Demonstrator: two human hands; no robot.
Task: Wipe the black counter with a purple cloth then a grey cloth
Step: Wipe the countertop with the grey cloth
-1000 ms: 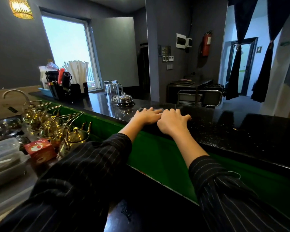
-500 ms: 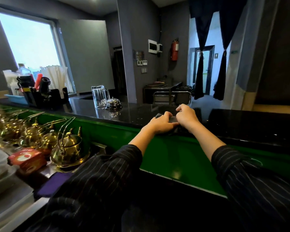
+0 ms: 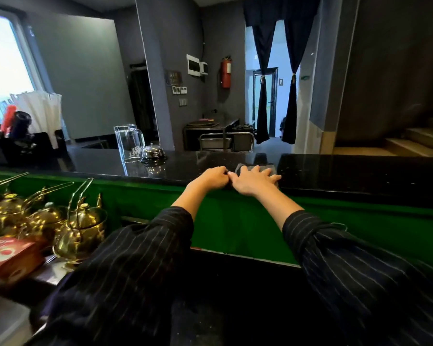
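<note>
A grey cloth [image 3: 268, 168] lies flat on the black counter [image 3: 348, 176], near its front edge. My right hand [image 3: 254, 181] presses flat on the cloth with fingers spread. My left hand [image 3: 211, 178] sits just left of it, fingers curled at the cloth's near-left edge, touching the right hand. Most of the cloth is hidden under my hands. No purple cloth shows in this view.
A glass pitcher [image 3: 129, 143] and a chrome call bell [image 3: 152, 153] stand on the counter to the left. Further left is a black holder with straws [image 3: 39, 116]. Below the green counter front [image 3: 235, 228], brass teapots [image 3: 81, 228] and a red box [image 3: 9, 255] crowd the lower shelf.
Both hands and the grey cloth have slid to the right along the counter, away from the pitcher and bell. My right hand has flattened out on the cloth.
</note>
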